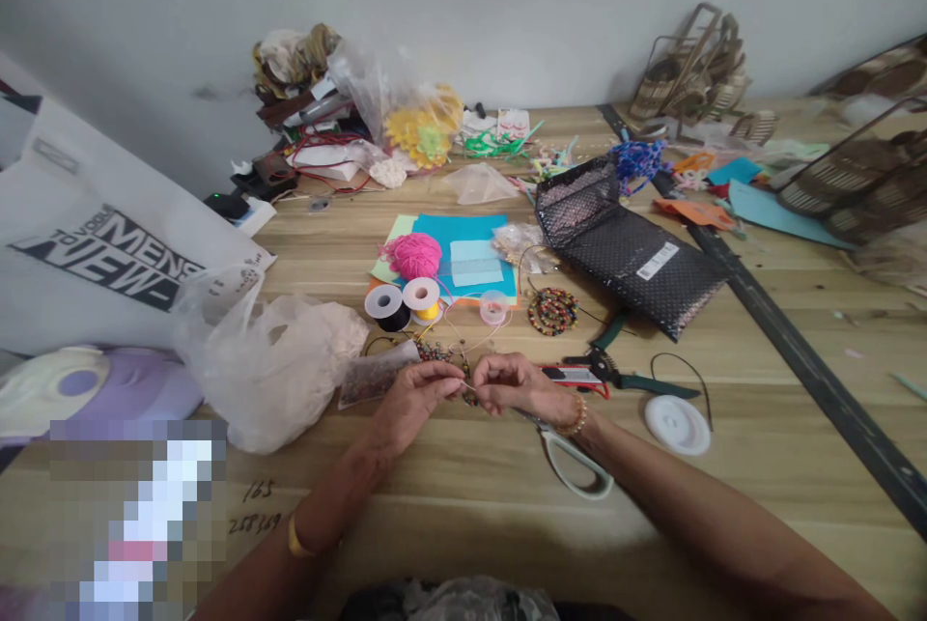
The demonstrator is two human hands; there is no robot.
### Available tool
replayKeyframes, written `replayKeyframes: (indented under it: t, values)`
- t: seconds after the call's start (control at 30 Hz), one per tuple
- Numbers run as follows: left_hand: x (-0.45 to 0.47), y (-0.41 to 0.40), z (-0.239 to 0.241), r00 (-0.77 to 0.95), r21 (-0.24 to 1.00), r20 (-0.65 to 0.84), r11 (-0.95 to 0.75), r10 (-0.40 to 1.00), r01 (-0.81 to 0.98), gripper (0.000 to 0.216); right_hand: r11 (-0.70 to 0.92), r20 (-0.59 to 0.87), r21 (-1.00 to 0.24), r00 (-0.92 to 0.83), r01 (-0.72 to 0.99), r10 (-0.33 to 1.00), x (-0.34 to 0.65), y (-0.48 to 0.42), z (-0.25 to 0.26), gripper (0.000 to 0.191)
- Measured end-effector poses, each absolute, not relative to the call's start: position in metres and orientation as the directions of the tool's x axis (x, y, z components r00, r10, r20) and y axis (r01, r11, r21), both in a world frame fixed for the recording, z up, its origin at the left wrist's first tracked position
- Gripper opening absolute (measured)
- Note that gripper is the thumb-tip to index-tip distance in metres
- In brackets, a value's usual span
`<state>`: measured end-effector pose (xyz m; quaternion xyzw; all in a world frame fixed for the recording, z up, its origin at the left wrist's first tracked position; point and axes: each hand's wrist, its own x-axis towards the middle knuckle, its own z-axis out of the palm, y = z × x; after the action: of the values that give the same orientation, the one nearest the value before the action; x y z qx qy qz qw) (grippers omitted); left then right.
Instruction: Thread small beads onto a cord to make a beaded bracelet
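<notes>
1. head view, grip: left hand (427, 394) and right hand (516, 384), bare, thumbs and fingertips pinched closed on one thin strand (468, 386).
2. thin strand: pale, crossing the short gap between the two pinches; ends hidden by the fingers.
3. risk, slipping: so fine a strand could slide free if either pinch loosens.
4. risk, scattering: dark beads (435, 351) just beyond the left fingertips could roll off if a knuckle brushes them.
5. risk, nudging: scissors (556, 468), partly under the right wrist, could shift if that forearm drops.
6. clear packet (378, 373), just left of the left hand: small dark reddish pieces, probably beads.
7. second clear packet (532, 249), well beyond the right hand: tan pieces, too small to identify.
8. black padded mailer (637, 259), beyond and right of the grip: contents unseen.
9. white plastic bag (290, 380), left of the grip: crumpled, contents unclear.
10. two spools, beyond the left hand: black-thread spool (387, 307), yellow-thread spool (421, 297).
</notes>
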<state>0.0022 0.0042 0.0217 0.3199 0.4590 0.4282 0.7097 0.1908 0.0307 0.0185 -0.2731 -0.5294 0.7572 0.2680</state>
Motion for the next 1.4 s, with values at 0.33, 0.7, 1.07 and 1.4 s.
replayKeyframes:
  t: [0.33,0.7,1.07,1.4]
  values:
    - [0.0003,0.0044,0.0184,0.225,0.845,-0.381,0.437,0.897,-0.309,0.021,-0.278,-0.121,-0.954,-0.701,-0.114,0.703,0.1905,0.0309,0.0181,0.029]
    - [0.0008,0.0037,0.019,0.229,0.857,-0.376,0.431,0.898,-0.284,0.021,-0.265,-0.118,-0.958,-0.695,-0.107,0.709,0.1909,0.0312,0.016,0.032]
    - [0.0007,0.0037,0.0194,0.24,0.851,-0.39,0.448,0.889,-0.275,0.021,-0.268,-0.128,-0.958,-0.685,-0.102,0.717,0.1901,0.0317,0.0162,0.032]
    - [0.0005,0.0032,0.0194,0.252,0.862,-0.377,0.437,0.891,-0.258,0.021,-0.283,-0.136,-0.953,-0.68,-0.11,0.721,0.19,0.0318,0.0146,0.03]
